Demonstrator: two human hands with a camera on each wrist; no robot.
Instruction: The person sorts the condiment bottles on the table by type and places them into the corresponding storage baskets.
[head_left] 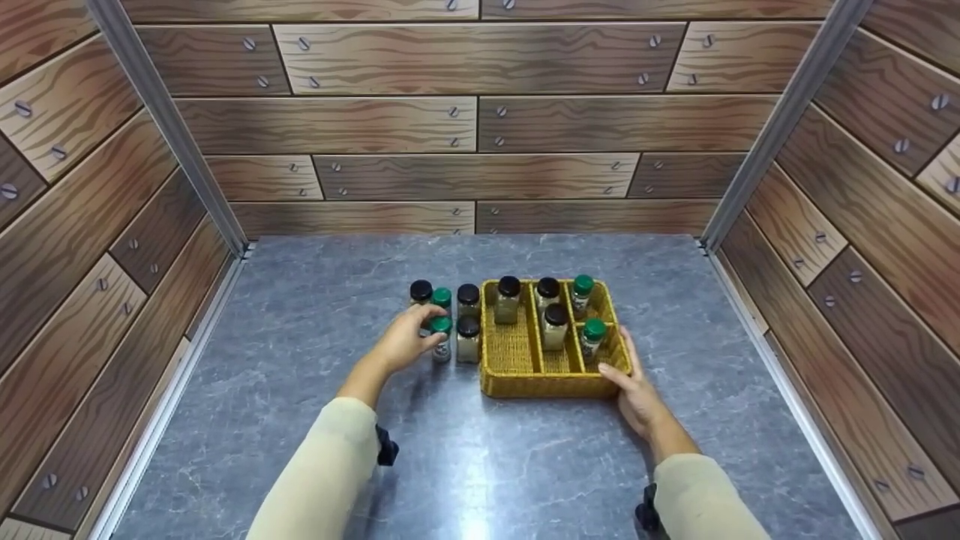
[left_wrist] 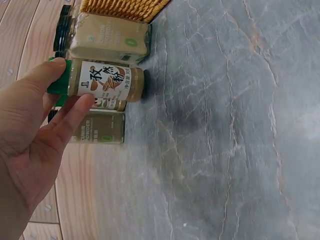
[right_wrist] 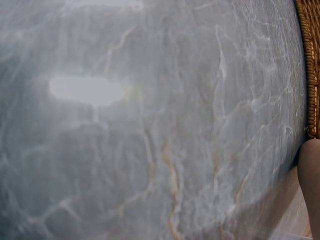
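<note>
On my head feed I see a grey tabletop point(head_left: 285, 390), veined like marble, with glare on its near part. A woven basket point(head_left: 559, 387) sits on it. Just left of that stand two black-capped jars point(head_left: 468, 345), one behind the other, then a rear green-capped bottle point(head_left: 442, 297) and a far-left jar point(head_left: 421, 291). The front green-capped bottle point(head_left: 441, 349) is upright (I can't tell whether its base touches).
</note>
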